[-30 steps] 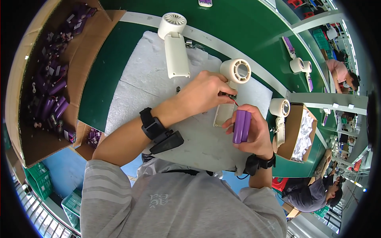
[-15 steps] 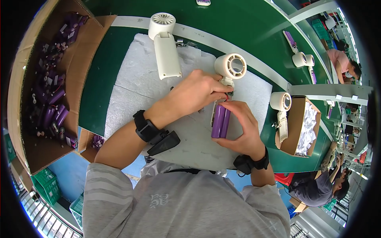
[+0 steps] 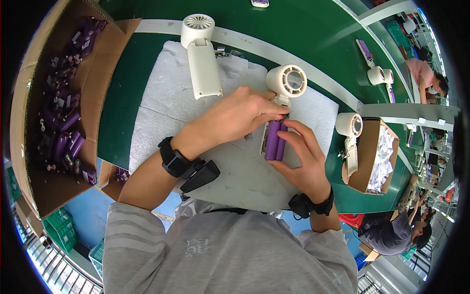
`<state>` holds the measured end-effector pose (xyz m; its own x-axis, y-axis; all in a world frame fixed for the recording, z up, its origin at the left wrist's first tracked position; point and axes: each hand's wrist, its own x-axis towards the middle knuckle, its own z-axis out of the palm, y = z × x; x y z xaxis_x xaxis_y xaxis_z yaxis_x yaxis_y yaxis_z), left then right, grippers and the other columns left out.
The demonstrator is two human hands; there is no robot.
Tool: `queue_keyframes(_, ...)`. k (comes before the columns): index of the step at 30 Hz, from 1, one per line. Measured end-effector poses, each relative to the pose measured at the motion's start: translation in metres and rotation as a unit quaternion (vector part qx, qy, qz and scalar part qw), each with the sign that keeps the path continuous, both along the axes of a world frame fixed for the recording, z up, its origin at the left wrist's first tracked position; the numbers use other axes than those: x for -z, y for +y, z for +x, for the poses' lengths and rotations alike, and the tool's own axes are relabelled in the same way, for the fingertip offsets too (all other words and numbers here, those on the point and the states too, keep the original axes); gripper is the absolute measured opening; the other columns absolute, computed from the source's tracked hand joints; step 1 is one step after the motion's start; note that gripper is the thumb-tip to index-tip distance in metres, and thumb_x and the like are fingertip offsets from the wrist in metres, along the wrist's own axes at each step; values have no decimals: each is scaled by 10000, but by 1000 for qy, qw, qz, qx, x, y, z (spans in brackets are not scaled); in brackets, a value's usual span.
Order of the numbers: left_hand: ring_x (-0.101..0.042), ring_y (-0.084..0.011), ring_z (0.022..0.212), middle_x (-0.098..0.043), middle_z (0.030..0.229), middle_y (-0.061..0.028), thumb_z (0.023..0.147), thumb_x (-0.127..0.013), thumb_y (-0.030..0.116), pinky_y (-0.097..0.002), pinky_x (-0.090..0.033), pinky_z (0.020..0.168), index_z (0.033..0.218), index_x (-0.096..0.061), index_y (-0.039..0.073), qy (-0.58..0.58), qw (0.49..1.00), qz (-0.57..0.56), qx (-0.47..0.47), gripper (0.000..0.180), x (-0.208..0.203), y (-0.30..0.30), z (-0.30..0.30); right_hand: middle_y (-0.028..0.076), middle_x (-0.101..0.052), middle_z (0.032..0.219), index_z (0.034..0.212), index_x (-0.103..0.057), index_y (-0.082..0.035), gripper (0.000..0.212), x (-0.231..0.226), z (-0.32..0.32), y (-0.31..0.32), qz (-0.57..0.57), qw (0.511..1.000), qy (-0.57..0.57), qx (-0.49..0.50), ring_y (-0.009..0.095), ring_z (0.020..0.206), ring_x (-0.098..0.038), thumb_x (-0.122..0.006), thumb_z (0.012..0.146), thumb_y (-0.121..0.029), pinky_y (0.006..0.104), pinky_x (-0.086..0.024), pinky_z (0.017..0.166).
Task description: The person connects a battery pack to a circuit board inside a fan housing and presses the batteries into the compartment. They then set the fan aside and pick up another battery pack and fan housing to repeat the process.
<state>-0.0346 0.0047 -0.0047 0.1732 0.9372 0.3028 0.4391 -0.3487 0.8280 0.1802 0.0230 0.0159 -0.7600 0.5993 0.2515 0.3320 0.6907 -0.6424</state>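
A cream handheld fan (image 3: 287,81) lies on the white foam sheet with its round head away from me and its handle shell open. My left hand (image 3: 247,112) is closed at the neck of this fan, its fingertips by a bit of red wire and a small green board. A purple two-cell battery pack (image 3: 275,141) lies along the handle shell, whose pale edge shows on its left. My right hand (image 3: 306,154) grips the pack from the right, thumb near its lower end and fingers near its top. The fingertips partly hide the wires.
Another cream fan (image 3: 203,68) lies at the sheet's upper left. A carton (image 3: 110,73) of purple battery packs stands at left. On the right are an open fan (image 3: 350,142) and a carton (image 3: 360,166) of white pieces. Other people sit farther right.
The battery pack has shifted slightly up toward the fan head and sits closer along the handle shell. My right fingers have moved up along it; my left hand stays at the neck.
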Motion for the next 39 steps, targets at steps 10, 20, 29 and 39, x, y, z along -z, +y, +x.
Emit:
queue_keyframes(10,-634,-398,792,-660,910,-217,901,-614,112,-459,-497,715,1062,-706,83,-21,1000,-14,0,188,-4,-1,0,161,-546,1284,1069,-674,-9,525,2,-2,-3,27,1000,-2,14,294,1108,-603,-850,574,-2,364,-566,869)
queue_keyframes(20,-638,-351,734,-670,897,-196,872,-648,91,-408,-495,673,1068,-711,87,-14,999,-31,-9,206,-7,0,0,167,-547,1292,1053,-673,-25,529,0,-4,-4,52,997,-48,35,317,1111,-601,-857,558,-14,378,-549,888)
queue_keyframes(29,-631,-322,746,-698,881,-146,804,-736,205,-381,-497,732,1123,-711,164,16,993,-115,-13,323,-6,-1,-2,146,-536,1232,1029,-579,-52,536,3,-10,-2,-11,998,-19,64,303,1111,-579,-850,571,9,371,-526,908)
queue_keyframes(39,-611,-359,839,-704,879,-121,708,-808,263,-409,-482,841,1136,-712,223,13,988,-153,11,441,-11,-4,-4,112,-406,1273,1225,-433,-51,767,4,-10,11,-156,987,-12,30,250,1147,-523,-823,578,82,375,-502,945)
